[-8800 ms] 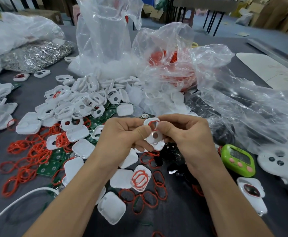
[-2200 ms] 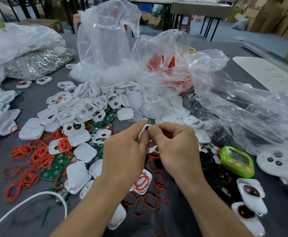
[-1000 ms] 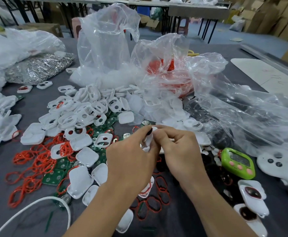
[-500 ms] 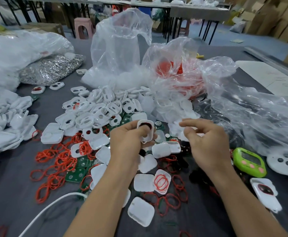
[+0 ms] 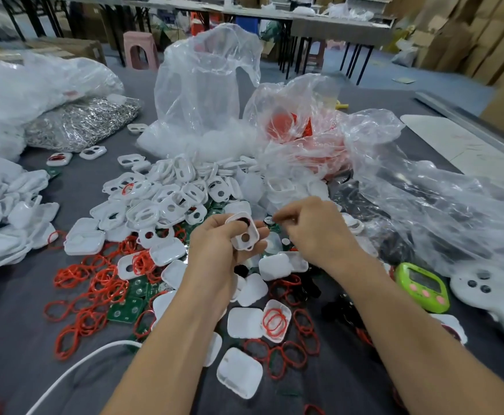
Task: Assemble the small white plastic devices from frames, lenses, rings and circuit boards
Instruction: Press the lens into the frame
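Note:
My left hand [image 5: 219, 250] grips a small white frame [image 5: 244, 235] with two round holes, a dark lens in its upper hole. My right hand [image 5: 310, 229] hovers just to the right with fingers curled over the parts; whether it pinches anything is unclear. A pile of white frames [image 5: 167, 193] lies behind my hands. Red rings [image 5: 101, 280] spread at the left and below. Green circuit boards [image 5: 126, 310] lie among them. White covers [image 5: 238, 375] sit near my forearms.
Clear plastic bags [image 5: 203, 94] stand behind the pile, one holding red parts [image 5: 292, 127]. A bag of silver pieces [image 5: 80, 121] lies at back left. A green timer [image 5: 421, 286] and white controller [image 5: 490, 298] sit right. A white cable [image 5: 74, 369] runs at lower left.
My hands came apart. The left keeps the white frame and has turned it to show its holes; the right has moved away to the right, over the parts on the table.

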`<state>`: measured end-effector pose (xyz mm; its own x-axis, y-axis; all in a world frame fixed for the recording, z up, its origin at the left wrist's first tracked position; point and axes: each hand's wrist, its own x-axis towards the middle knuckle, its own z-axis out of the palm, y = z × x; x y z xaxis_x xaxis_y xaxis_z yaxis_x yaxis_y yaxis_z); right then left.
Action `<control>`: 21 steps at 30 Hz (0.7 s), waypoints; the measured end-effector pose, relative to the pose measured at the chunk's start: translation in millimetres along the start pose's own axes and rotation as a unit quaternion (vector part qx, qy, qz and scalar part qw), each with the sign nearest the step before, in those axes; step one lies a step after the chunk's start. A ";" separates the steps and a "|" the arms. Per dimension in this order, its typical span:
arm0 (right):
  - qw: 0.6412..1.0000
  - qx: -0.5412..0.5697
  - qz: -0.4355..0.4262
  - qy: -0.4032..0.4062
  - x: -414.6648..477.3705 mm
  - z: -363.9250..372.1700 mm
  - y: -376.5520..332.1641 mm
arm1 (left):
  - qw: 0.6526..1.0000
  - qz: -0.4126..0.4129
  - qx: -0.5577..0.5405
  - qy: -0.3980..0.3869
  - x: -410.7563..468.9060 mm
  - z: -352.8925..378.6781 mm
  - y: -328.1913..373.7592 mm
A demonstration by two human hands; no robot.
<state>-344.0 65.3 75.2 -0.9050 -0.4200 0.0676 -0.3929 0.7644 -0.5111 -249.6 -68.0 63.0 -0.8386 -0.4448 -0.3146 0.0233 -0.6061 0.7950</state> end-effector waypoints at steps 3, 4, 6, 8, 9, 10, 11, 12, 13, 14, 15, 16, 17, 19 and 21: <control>0.995 -0.078 -0.012 -0.057 21.9 7.7 -10.0 | 1.000 0.017 -0.005 0.013 1.1 -2.5 2.9; 0.994 -0.084 -0.015 -0.063 25.5 7.0 -10.1 | 1.000 0.022 -0.005 0.017 1.5 -4.0 4.3; 0.997 -0.064 -0.013 -0.046 26.7 0.4 -4.8 | 0.999 0.030 -0.002 0.025 2.1 -7.6 6.6; 0.998 -0.051 -0.009 -0.030 23.4 -7.7 5.2 | 0.999 0.033 -0.001 0.028 3.8 -8.8 8.3; 0.997 -0.058 -0.010 -0.042 20.9 -10.0 9.6 | 0.999 0.036 0.002 0.030 4.8 -8.5 8.3; 0.996 -0.069 -0.012 -0.062 17.8 -10.2 12.8 | 0.999 0.039 0.007 0.032 5.7 -7.8 7.7; 0.994 -0.077 -0.013 -0.075 14.6 -8.7 14.9 | 0.998 0.043 0.014 0.032 6.1 -6.8 6.6; 0.993 -0.079 -0.016 -0.080 12.2 -6.1 16.1 | 0.998 0.046 0.021 0.031 6.7 -5.6 5.6; 0.993 -0.078 -0.019 -0.080 11.3 -3.7 16.6 | 0.998 0.049 0.027 0.029 7.2 -5.0 4.3; 0.993 -0.079 -0.022 -0.082 10.3 -2.2 16.3 | 0.998 0.048 0.031 0.027 7.3 -5.0 2.4; 0.993 -0.081 -0.022 -0.087 9.4 -2.5 14.8 | 0.998 0.049 0.034 0.026 7.3 -5.0 1.3; 0.992 -0.084 -0.019 -0.090 8.9 -3.8 13.9 | 0.998 0.049 0.041 0.025 7.2 -4.6 0.5; 0.993 -0.081 -0.016 -0.083 7.9 -5.9 14.0 | 0.997 0.049 0.050 0.024 6.9 -4.7 -0.5; 0.999 -0.025 -0.006 -0.027 3.8 -9.4 15.1 | 0.996 0.050 0.068 0.024 7.6 -4.6 -2.9; 0.990 0.131 0.033 0.031 -6.3 -9.2 13.9 | 0.994 0.055 0.093 0.033 8.3 -4.8 -6.1</control>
<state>-345.3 83.1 75.5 -0.9388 -0.3363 0.0744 -0.2838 0.6328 -0.7205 -254.1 -71.2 53.0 -0.7988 -0.5478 -0.2486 0.0071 -0.4218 0.9067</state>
